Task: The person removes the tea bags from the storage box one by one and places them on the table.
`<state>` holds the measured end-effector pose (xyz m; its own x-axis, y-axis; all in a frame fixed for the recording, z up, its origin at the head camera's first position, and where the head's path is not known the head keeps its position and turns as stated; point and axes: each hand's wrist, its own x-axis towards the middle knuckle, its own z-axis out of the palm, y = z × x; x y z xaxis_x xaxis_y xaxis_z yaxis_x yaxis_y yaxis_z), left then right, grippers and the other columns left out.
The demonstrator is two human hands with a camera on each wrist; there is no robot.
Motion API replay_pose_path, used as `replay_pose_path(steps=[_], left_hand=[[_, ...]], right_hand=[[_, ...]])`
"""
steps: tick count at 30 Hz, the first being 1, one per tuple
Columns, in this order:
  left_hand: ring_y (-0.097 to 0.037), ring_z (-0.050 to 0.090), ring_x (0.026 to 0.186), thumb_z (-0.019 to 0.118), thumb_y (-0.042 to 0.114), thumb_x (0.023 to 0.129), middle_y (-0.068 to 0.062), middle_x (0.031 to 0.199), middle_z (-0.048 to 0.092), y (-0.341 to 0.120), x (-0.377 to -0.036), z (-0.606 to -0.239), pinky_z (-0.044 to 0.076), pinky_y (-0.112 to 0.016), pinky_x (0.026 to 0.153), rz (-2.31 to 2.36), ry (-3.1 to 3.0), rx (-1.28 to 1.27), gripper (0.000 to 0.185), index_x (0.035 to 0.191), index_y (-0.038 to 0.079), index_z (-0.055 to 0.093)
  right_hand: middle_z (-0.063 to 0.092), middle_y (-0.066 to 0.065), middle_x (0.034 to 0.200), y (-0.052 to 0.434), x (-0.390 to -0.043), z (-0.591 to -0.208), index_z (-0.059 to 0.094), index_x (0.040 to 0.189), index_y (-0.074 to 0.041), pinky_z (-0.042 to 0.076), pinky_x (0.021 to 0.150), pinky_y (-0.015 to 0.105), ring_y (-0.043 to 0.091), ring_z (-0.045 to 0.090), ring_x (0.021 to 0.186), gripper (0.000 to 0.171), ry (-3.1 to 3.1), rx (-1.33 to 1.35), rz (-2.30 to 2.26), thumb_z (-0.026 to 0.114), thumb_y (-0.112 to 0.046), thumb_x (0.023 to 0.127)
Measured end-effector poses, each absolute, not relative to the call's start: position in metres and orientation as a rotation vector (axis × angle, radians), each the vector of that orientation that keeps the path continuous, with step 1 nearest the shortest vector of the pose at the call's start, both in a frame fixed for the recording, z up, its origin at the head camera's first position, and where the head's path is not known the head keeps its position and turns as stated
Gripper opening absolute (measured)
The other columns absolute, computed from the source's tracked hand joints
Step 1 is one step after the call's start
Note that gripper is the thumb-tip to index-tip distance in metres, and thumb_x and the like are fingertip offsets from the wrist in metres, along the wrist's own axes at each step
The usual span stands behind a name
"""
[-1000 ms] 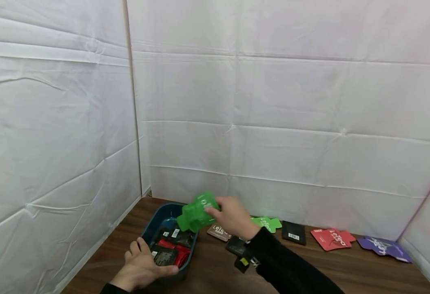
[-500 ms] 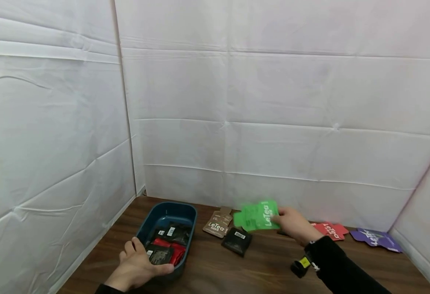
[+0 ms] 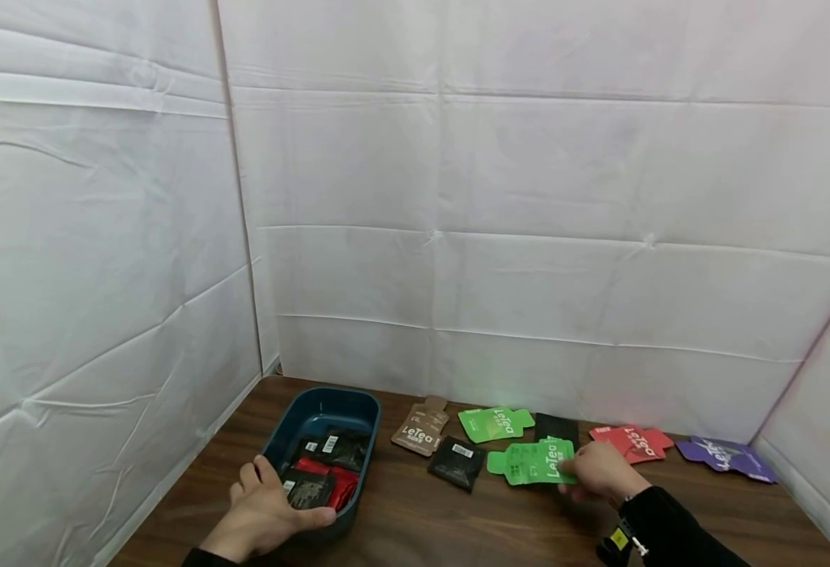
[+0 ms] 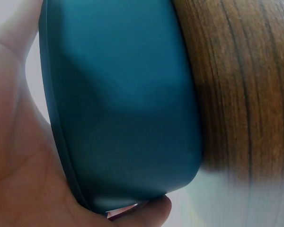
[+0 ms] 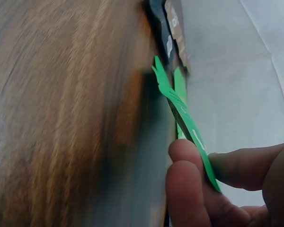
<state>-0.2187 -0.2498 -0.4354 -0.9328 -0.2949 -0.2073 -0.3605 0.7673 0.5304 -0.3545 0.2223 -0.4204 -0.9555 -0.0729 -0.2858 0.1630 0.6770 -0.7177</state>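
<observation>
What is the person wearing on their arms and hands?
Both hands are bare, with no gloves. The right hand comes out of a long black sleeve, and a small black gadget with a yellow tag sits at that wrist. The left hand shows only a sliver of dark cuff.

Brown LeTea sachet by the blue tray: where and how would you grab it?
Probably by the brown LeTea sachet near edge, from the front-right. It lies flat on the table, with the black sachet close beside it, so lift that edge, then pinch it.

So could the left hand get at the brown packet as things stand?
Probably, but not at once: the left hand grips the blue tray, and the brown packet lies past the tray's far side, with nothing covering it.
</observation>
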Motion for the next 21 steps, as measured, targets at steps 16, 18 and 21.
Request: replay_pose_path(steps=[16, 18, 21], left_hand=[[-0.06, 0.027, 0.115, 0.082, 0.079, 0.049, -0.046, 0.129, 0.019, -0.251, -0.218, -0.436, 0.03, -0.067, 0.102, 0.864, 2.855, -0.518, 0.16, 0.142, -0.026, 0.005], [-0.06, 0.027, 0.115, 0.081, 0.08, 0.048, -0.046, 0.129, 0.019, -0.251, -0.219, -0.437, 0.03, -0.067, 0.102, 0.865, 2.854, -0.516, 0.161, 0.142, -0.025, 0.005], [-0.061, 0.026, 0.116, 0.081, 0.081, 0.047, -0.047, 0.13, 0.017, -0.252, -0.219, -0.438, 0.029, -0.068, 0.102, 0.877, 2.852, -0.509, 0.162, 0.142, -0.025, 0.004]], right_hand=[[0.069, 0.007, 0.073, 0.232, -0.364, -0.437, 0.065, 0.087, 0.0, 0.045, 0.056, 0.028, 0.017, 0.06, 0.06, 0.032, 2.566, 0.133, -0.816, 0.063, -0.03, 0.099], [0.069, 0.007, 0.072, 0.234, -0.364, -0.439, 0.064, 0.086, -0.001, 0.045, 0.055, 0.029, 0.017, 0.059, 0.059, 0.033, 2.573, 0.141, -0.826, 0.063, -0.031, 0.098], [0.067, 0.007, 0.069, 0.234, -0.364, -0.44, 0.065, 0.081, -0.001, 0.044, 0.053, 0.027, 0.016, 0.056, 0.055, 0.033, 2.599, 0.146, -0.848, 0.065, -0.03, 0.097]])
